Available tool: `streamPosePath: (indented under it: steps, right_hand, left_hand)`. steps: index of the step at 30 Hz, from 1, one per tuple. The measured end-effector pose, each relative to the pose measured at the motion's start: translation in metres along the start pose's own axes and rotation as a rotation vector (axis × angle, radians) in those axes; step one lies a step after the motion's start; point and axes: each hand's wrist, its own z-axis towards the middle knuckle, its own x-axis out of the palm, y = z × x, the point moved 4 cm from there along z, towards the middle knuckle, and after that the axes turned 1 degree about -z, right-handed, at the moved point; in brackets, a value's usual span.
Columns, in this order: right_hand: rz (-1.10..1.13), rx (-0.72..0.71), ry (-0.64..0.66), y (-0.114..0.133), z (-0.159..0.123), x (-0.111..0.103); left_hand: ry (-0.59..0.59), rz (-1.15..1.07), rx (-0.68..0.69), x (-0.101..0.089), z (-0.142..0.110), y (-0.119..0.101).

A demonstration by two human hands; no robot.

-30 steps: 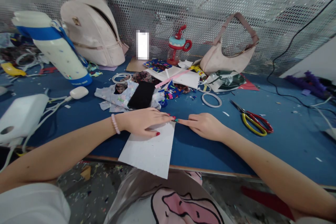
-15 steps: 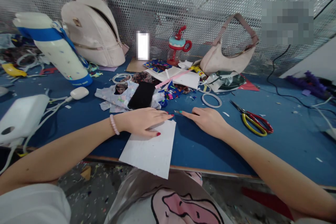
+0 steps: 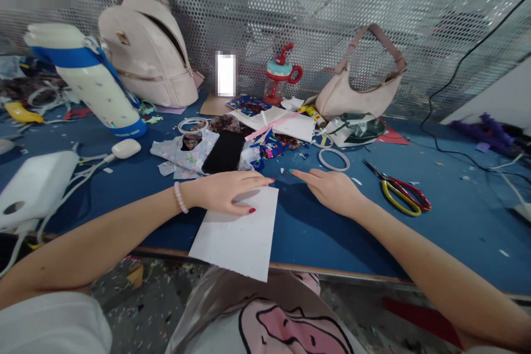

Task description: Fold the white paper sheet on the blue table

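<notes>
A white sheet of paper or thin card lies at the table's front edge, its near end sticking out over the edge. My left hand rests flat on its upper part, thumb spread away from the fingers. To the right, my right hand is on the blue tabletop with its index finger stretched out, holding nothing visible. Just beyond that fingertip lies a tiny white scrap. Behind my left hand a black phone lies on patterned cloth. Scissors with red and yellow handles lie right of my right hand.
A white and blue bottle, a power bank with cables and a backpack stand left. At the back are a red-lidded cup and a handbag. A tape roll lies beyond my right hand.
My right hand has shifted slightly right, its index fingertip moving away from my left hand. The small scrap by it now shows apart from the finger. My left hand stays on the sheet.
</notes>
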Motion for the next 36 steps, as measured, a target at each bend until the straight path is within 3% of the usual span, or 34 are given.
streamPosePath:
  steps: [8,14,24,36]
  right_hand:
    - [-0.030,-0.011,0.021,-0.007,0.000,-0.006]
    - [0.013,-0.020,0.026,-0.010,0.001,-0.009]
    - [0.099,0.025,0.044,-0.013,0.002,-0.005]
    - [0.092,0.073,0.098,-0.013,0.002,-0.003]
  left_hand:
    - [-0.261,-0.179,-0.149,-0.014,-0.001,0.006]
    - [-0.456,-0.447,-0.268,-0.020,-0.004,0.019]
    - [-0.677,-0.903,-0.285,-0.025,-0.007,0.030]
    - [-0.682,-1.066,-0.313,-0.021,-0.005,0.035]
